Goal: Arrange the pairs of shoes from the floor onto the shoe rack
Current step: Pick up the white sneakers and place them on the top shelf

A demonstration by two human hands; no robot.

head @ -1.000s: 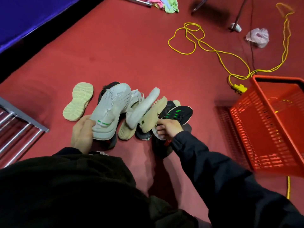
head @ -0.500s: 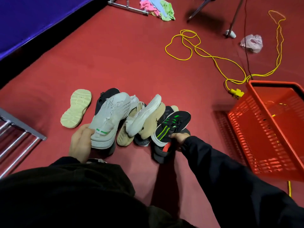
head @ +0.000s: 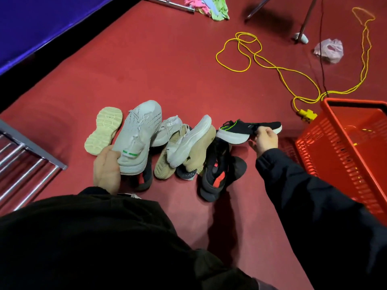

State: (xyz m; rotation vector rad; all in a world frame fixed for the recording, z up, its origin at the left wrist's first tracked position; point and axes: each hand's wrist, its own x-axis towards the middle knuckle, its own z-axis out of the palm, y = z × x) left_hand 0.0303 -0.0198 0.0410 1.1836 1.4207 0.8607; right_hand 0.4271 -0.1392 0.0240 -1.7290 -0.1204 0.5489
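black sneaker (head: pixel 249 130) now lifted in right hand (head: pixel 265 139); left hand (head: pixel 106 166) gripping grey sneaker (head: pixel 138 139), pile half hidden

A pile of shoes (head: pixel 184 147) lies just right of the metal shoe rack (head: pixel 23 162): grey knit sneaker (head: pixel 138 137) nearest it, tan soles upturned, black green-trimmed sneaker (head: pixel 240 130) farthest, raised sideways.

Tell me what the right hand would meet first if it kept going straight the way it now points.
The right hand, gripping the black sneaker with green trim, points up and slightly left over bare red carpet. That way looks free; the looped yellow cord lies further on, though depth is unclear.
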